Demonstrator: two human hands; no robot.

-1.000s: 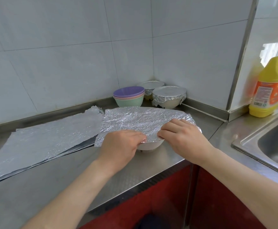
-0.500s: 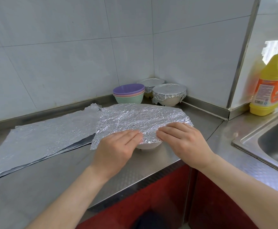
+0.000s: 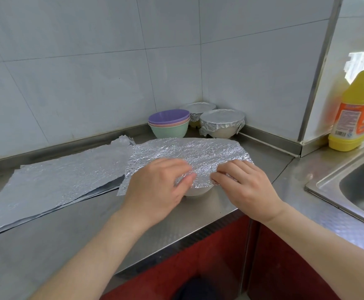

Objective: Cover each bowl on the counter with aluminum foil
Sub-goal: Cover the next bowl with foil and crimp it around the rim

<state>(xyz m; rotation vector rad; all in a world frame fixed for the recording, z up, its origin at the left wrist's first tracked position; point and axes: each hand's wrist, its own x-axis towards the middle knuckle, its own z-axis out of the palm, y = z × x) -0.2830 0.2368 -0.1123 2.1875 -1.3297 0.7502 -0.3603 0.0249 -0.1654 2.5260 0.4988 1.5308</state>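
A crinkled aluminum foil sheet (image 3: 189, 152) lies over a white bowl (image 3: 196, 191) near the counter's front edge. My left hand (image 3: 155, 189) and my right hand (image 3: 246, 187) curl round the foil's near edge and fold it down over the bowl's rim. Only the bowl's lower front shows under the foil. In the back corner stand two foil-covered bowls (image 3: 221, 123), one behind the other. Beside them is a stack of uncovered bowls (image 3: 169, 124), purple on top, pink, then green.
Loose foil sheets (image 3: 53, 182) lie spread on the steel counter (image 3: 68, 234) to the left. A yellow detergent bottle (image 3: 358, 113) stands at the right by a steel sink (image 3: 358, 191). Tiled walls close the corner behind the bowls.
Both hands have curled further over the foil's near edge, pressing it down against the bowl's rim. The bowl and the other items have not moved.
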